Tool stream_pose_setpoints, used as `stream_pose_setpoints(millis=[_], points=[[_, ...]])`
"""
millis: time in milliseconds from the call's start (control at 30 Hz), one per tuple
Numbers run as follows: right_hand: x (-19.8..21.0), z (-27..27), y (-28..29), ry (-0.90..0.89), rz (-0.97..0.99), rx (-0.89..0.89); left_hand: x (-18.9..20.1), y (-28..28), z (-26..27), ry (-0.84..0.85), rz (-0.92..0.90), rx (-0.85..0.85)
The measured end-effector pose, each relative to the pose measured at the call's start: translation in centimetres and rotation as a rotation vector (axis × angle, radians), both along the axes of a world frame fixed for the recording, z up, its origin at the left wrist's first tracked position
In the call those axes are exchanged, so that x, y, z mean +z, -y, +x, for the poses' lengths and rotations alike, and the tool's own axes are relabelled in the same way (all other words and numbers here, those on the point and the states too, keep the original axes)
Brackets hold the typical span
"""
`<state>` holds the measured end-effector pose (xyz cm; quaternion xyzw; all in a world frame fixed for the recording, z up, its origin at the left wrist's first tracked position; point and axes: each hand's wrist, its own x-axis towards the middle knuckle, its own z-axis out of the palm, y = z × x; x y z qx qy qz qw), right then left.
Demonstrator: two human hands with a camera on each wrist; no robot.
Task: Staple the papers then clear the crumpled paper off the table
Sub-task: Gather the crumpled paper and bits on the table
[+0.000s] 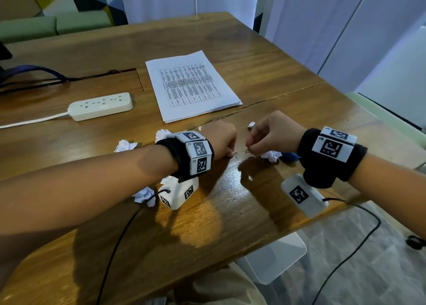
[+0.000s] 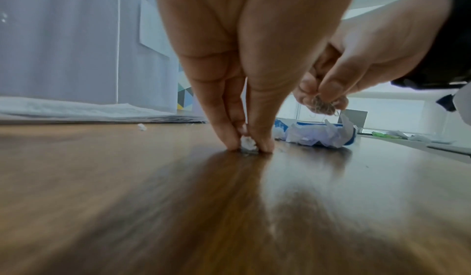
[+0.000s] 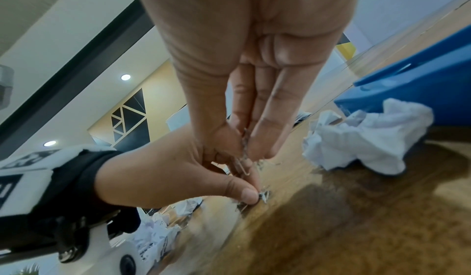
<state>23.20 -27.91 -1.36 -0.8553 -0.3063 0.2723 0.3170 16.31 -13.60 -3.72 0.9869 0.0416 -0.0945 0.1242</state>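
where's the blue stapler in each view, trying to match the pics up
Head: the blue stapler shows as a sliver at centre right, mostly hidden behind the right hand, beside a crumpled paper ball.
Left wrist: right of centre, lying on the table behind that ball.
Right wrist: large at the right edge, above the ball.
Shared landmark: the crumpled paper ball beside it.
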Motion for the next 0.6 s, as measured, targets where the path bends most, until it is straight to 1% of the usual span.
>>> stream_pose_setpoints(millis=[167,233,333,467,600], points=[[0.0,-1.1,1.3,-0.034,0.042,-0.020,0.1,0.5,0.0,-0.055,0.022,-0.030],[-0.1,-1.9,2.2,-0.060,0.079,-0.038,0.0,0.6,0.0,-0.064,0.024,-0.041],[-0.2,-3.2,3.8,-0.047,0.154,-0.057,0.1,0.5,-0.1,-0.075,0.018,-0.039],[-0.6,-4.9,6.1,-0.046,0.223,-0.097,0.5,0.2,-0.3,-0.030,-0.042,-0.014],[-1.4,-6.3,8.4,-0.047,0.229,-0.113,1.6,0.3,-0.2,0.042,-0.132,0.005]])
